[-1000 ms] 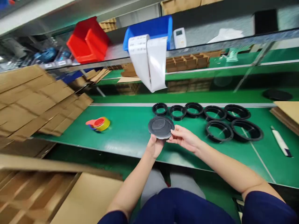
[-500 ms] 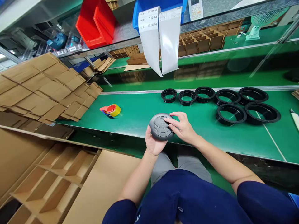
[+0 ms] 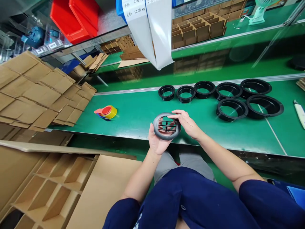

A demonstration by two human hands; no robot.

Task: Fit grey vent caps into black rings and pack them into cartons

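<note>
Grey vent point(image 3: 166, 126) showing open slats point(image 3: 166, 130)

The left hand point(image 3: 157, 143) is gripping the vent from below, near the edge of the green table point(image 3: 133, 117); the right hand point(image 3: 187, 122) is touching the vent's rim, and whether it is pinching I cannot tell. Unlike the earlier solid face, slats are now standing apart, with fingers showing behind.
</note>
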